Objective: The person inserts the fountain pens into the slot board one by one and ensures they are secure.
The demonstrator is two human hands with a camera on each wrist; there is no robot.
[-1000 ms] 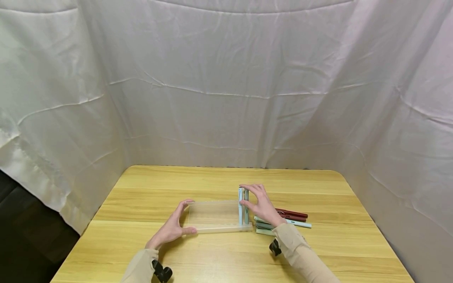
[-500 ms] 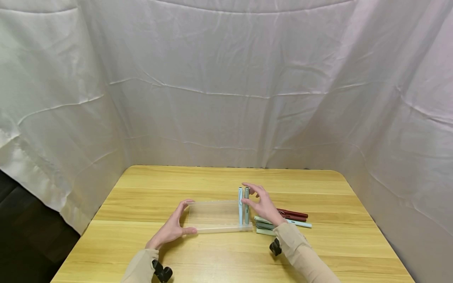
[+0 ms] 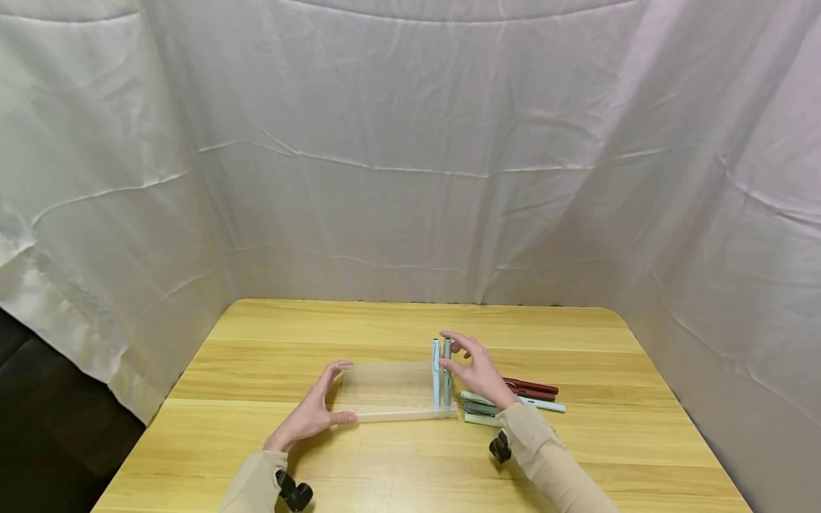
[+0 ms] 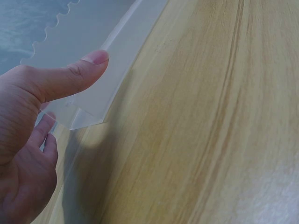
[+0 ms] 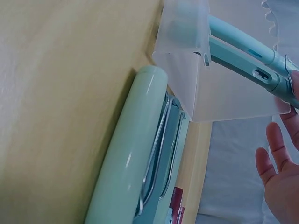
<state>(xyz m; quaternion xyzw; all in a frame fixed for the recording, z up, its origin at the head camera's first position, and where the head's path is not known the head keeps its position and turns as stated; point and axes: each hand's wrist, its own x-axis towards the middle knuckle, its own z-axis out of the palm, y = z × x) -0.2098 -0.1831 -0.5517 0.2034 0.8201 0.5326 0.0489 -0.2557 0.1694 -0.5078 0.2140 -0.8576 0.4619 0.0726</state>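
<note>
My left hand [image 3: 311,413] grips the left end of a translucent pen stand [image 3: 388,386], thumb on its front lip and fingers behind. The stand's top edge is scalloped, as the left wrist view shows. A light blue pen [image 3: 436,374] leans upright in the stand near its right end. Right beside it stands a grey-green pen [image 3: 447,388], its lower end behind the front lip. My right hand [image 3: 479,376] pinches this grey-green pen near its top between thumb and index finger; the other fingers are held off it in the right wrist view.
Right of the stand, under my right forearm, lie several green pens [image 5: 128,149] with metal clips. Dark red pens [image 3: 532,389] and another light blue pen [image 3: 541,405] lie beyond them. The wooden table [image 3: 398,470] backs onto a pale curtain [image 3: 385,214].
My right index finger has shifted slightly right, away from the light blue pen, uncovering more of the grey-green pen's top. My left hand and the stand have stayed in place.
</note>
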